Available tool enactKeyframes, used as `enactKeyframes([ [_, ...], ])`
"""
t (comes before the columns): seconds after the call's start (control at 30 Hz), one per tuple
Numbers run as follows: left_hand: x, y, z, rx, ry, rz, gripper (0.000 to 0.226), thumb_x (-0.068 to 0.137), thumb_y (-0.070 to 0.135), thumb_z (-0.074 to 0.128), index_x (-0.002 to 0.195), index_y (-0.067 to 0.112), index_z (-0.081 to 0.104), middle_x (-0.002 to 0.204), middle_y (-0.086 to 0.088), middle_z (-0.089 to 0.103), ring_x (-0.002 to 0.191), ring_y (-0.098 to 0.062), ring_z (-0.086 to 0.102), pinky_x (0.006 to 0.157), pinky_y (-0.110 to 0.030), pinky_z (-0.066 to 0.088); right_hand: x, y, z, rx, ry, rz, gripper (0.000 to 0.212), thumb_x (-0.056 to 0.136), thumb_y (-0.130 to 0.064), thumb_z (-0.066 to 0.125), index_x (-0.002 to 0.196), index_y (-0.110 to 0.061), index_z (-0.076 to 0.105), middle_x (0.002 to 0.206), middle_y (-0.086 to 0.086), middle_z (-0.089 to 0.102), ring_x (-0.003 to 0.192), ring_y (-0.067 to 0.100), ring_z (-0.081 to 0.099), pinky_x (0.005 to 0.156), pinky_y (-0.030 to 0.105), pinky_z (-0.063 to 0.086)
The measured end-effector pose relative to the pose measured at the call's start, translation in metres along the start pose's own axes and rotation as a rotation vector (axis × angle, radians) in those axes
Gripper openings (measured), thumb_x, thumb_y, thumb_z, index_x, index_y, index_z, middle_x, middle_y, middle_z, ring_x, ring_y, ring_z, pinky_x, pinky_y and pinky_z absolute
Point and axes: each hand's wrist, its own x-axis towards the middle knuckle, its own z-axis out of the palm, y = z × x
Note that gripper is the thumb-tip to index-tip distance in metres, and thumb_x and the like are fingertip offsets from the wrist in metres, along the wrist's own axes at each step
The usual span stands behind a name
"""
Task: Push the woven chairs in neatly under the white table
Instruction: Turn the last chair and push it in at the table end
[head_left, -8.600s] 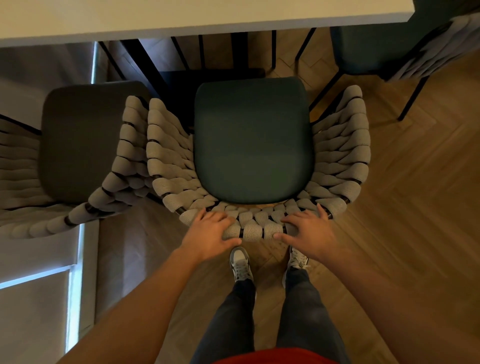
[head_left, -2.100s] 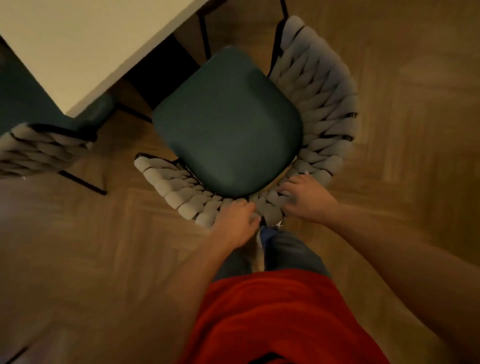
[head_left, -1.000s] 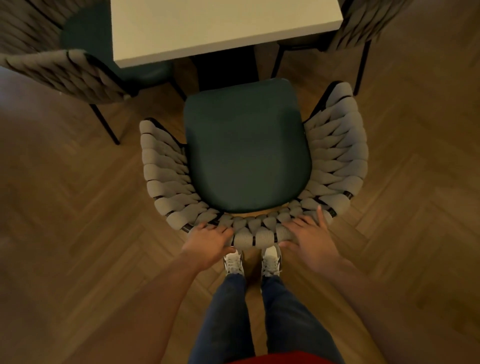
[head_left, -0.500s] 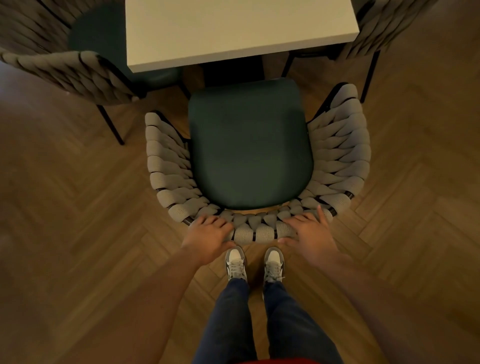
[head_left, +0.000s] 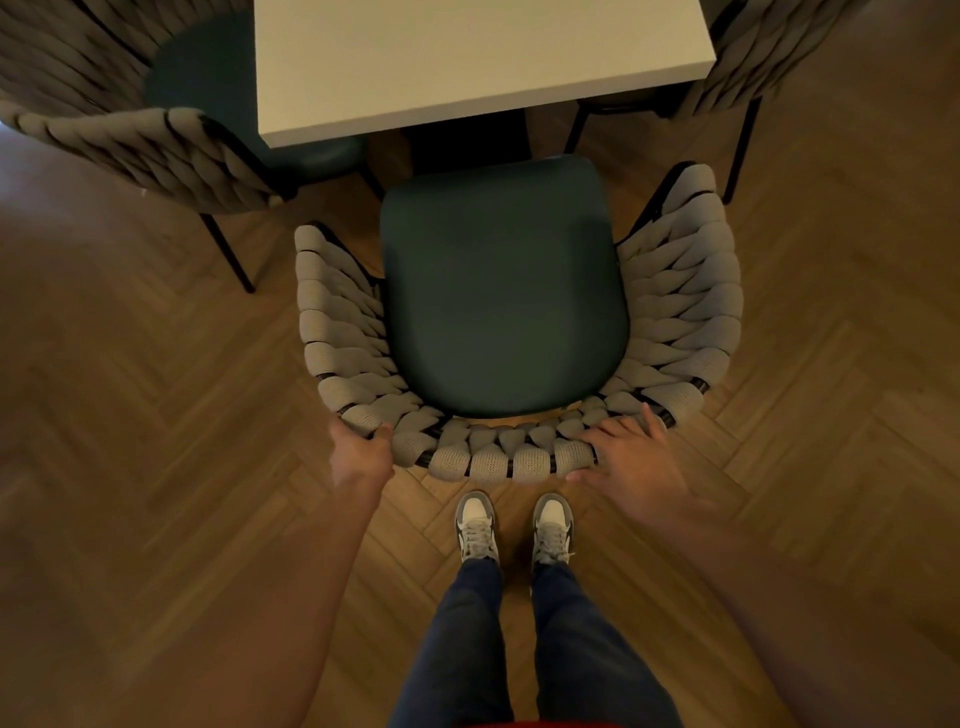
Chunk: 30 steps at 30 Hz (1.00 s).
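Below the near edge of the white table (head_left: 467, 57), a woven chair (head_left: 680, 312) with a dark green seat (head_left: 501, 291) stands on the herringbone wood floor (head_left: 130, 415), its seat front just short of the tabletop. The left hand (head_left: 358, 457) grips the chair's back rim at its left curve, fingers curled round the weave. The right hand (head_left: 631, 462) rests on the rim's right side, fingers spread. Two more woven chairs sit at the table's left corner (head_left: 156, 140) and right corner (head_left: 763, 57). Grey-and-white sneakers (head_left: 475, 525) stand just behind the chair.
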Motion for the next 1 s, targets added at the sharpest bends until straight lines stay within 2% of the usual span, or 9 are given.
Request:
enactKeyframes([
  [0.13,0.0001,0.0009,-0.0015,0.019,-0.004,-0.003,0.066,0.094,0.029,0.061,0.147,0.019,0.024,0.129,-0.013,0.052,0.093,-0.030,0.062,0.077,-0.047,0.060,-0.0017,0.0012,0.0021,0.023,0.005,-0.013,0.061,0.088,-0.065,0.048,0.139,-0.031,0.047,0.136,-0.007,0.052,0.135,0.017,0.038,0.120,0.045,-0.002],
  [0.3,-0.0041,0.0058,-0.0009,0.063,0.011,-0.003,0.051,0.094,0.029,0.060,0.135,0.015,0.032,0.110,-0.008,0.051,0.071,-0.023,0.061,0.080,-0.051,0.058,-0.0007,0.0015,0.0016,0.011,-0.009,-0.003,0.063,0.087,-0.066,0.047,0.139,-0.032,0.047,0.136,-0.008,0.051,0.136,0.016,0.037,0.120,0.044,-0.004],
  [0.4,-0.0058,0.0066,-0.0005,0.067,0.005,-0.007,0.050,0.095,0.030,0.059,0.133,0.014,0.032,0.109,-0.008,0.051,0.078,-0.028,0.063,0.080,-0.051,0.058,-0.0013,0.0015,0.0015,0.002,-0.011,-0.004,0.063,0.088,-0.066,0.046,0.140,-0.031,0.045,0.137,-0.008,0.050,0.137,0.015,0.036,0.120,0.044,-0.005],
  [0.5,-0.0070,0.0067,-0.0001,0.073,0.005,-0.004,0.051,0.095,0.031,0.059,0.135,0.015,0.031,0.113,-0.010,0.052,0.081,-0.027,0.061,0.081,-0.051,0.058,-0.0016,0.0015,0.0023,0.012,-0.002,-0.008,0.063,0.088,-0.065,0.047,0.140,-0.030,0.046,0.137,-0.007,0.050,0.137,0.016,0.036,0.119,0.044,-0.006],
  [0.63,-0.0071,0.0042,-0.0006,0.085,0.011,0.013,0.059,0.094,0.032,0.060,0.141,0.017,0.027,0.131,-0.015,0.051,0.109,-0.034,0.057,0.089,-0.052,0.054,-0.0023,0.0027,0.0055,0.017,0.011,-0.014,0.062,0.088,-0.065,0.048,0.139,-0.029,0.048,0.137,-0.005,0.051,0.137,0.017,0.036,0.119,0.044,-0.007],
  [0.73,-0.0081,0.0041,-0.0004,0.074,0.010,0.003,0.061,0.094,0.032,0.060,0.142,0.017,0.025,0.135,-0.017,0.051,0.114,-0.036,0.055,0.092,-0.052,0.053,-0.0030,0.0046,0.0088,0.018,0.019,-0.021,0.062,0.088,-0.064,0.049,0.138,-0.027,0.049,0.136,-0.004,0.052,0.136,0.019,0.038,0.119,0.045,-0.007],
  [0.8,-0.0088,0.0043,-0.0001,0.090,0.021,0.001,0.062,0.094,0.034,0.060,0.142,0.015,0.026,0.135,-0.018,0.051,0.112,-0.036,0.057,0.092,-0.049,0.053,-0.0022,0.0048,0.0091,0.023,0.019,-0.021,0.062,0.088,-0.064,0.049,0.138,-0.028,0.050,0.136,-0.004,0.053,0.135,0.020,0.039,0.119,0.045,-0.007],
  [0.9,-0.0086,0.0019,0.0012,0.114,0.035,0.025,0.062,0.095,0.033,0.058,0.144,0.011,0.027,0.136,-0.017,0.051,0.115,-0.036,0.055,0.087,-0.037,0.048,-0.0011,0.0043,0.0084,0.024,0.009,-0.017,0.062,0.088,-0.064,0.048,0.139,-0.029,0.048,0.137,-0.006,0.052,0.135,0.019,0.038,0.119,0.045,-0.008],
  [1.0,-0.0095,0.0021,0.0020,0.130,0.046,0.040,0.060,0.096,0.029,0.056,0.145,0.008,0.027,0.138,-0.018,0.049,0.119,-0.036,0.052,0.082,-0.034,0.041,-0.0008,0.0053,0.0090,0.026,0.002,-0.017,0.062,0.088,-0.064,0.048,0.139,-0.029,0.048,0.137,-0.005,0.051,0.136,0.019,0.038,0.119,0.046,-0.008],
])
